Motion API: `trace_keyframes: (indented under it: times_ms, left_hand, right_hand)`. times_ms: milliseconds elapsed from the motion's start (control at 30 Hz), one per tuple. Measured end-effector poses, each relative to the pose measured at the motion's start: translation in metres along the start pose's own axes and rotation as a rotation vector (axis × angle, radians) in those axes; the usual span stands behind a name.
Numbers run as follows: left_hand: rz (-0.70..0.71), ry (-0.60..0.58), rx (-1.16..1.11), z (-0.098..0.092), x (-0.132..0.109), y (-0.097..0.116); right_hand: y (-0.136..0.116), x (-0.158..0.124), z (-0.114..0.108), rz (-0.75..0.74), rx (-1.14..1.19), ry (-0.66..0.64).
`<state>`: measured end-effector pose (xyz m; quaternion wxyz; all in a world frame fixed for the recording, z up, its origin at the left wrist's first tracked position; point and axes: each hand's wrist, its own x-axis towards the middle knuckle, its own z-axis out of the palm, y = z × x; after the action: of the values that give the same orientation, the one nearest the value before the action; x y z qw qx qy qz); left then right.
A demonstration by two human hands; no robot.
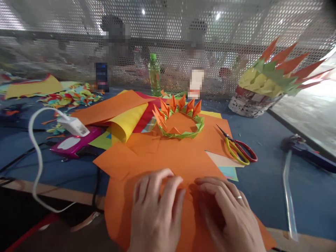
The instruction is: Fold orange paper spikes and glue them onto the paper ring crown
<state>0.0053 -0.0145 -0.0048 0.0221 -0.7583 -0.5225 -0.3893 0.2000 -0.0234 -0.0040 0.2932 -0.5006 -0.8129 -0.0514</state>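
My left hand (159, 208) rests on large orange paper (118, 210), fingers bent and spread a little. Close beside it, my right hand (231, 210), with a ring on one finger, is curled, thumb and fingertips closing together at a dark fold of orange paper (191, 194). The fingers partly hide that fold, and its outline blends into the paper beneath. Beyond the hands stands a paper ring (183, 134) of folded green pieces with orange points along its top. Scissors (237, 148) with one yellow and one red handle lie to its right.
Behind the ring stands a green-capped bottle (154, 77). A larger folded-paper piece (259, 84) with orange spikes is at right, above a blue glue gun (312, 152) with a clear stick. At left are a white charger (73, 126), a magenta device (76, 143) and small paper pieces (73, 96).
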Motion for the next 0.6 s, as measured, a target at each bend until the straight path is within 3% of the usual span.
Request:
trace_keyframes:
  times_ms: [200,400,500,600]
  left_hand:
    - [0.052,-0.042,-0.124,-0.001,-0.015,0.001]
    - [0.080,-0.118,-0.153,-0.013,-0.027,-0.010]
    - [0.107,-0.154,-0.148,-0.017,-0.031,-0.015]
    - [0.123,-0.172,-0.148,-0.015,-0.030,-0.019]
  right_hand:
    - [-0.008,-0.008,0.002,-0.060,0.035,0.041]
    - [-0.029,-0.020,0.001,0.030,0.147,0.087]
    - [-0.022,-0.016,-0.004,-0.049,0.138,0.059]
    - [-0.011,-0.010,-0.010,-0.028,0.106,0.072]
